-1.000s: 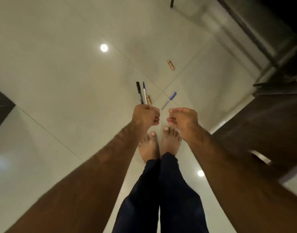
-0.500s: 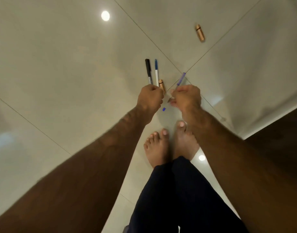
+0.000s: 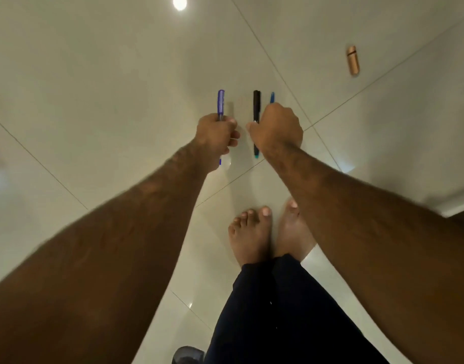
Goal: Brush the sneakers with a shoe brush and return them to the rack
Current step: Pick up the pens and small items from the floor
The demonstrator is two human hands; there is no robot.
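Where right hand (image 3: pixel 276 130) grips, blue pen (image 3: pixel 272 98) mostly hidden

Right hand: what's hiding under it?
A black pen pokes out above and below the right hand, and a blue pen tip shows above it. The hand covers both pens' middles, and anything else beneath it cannot be seen.

The left hand (image 3: pixel 215 139) grips a translucent violet pen (image 3: pixel 220 103), and the right hand (image 3: pixel 276 130) holds a black pen (image 3: pixel 256 106) with a teal tip beside a blue pen (image 3: pixel 272 97). The floor (image 3: pixel 94 74) is glossy cream tile crossed by thin dark grout lines, with a copper-coloured cylinder (image 3: pixel 352 63) on it. The trousers (image 3: pixel 278 311) are plain navy.
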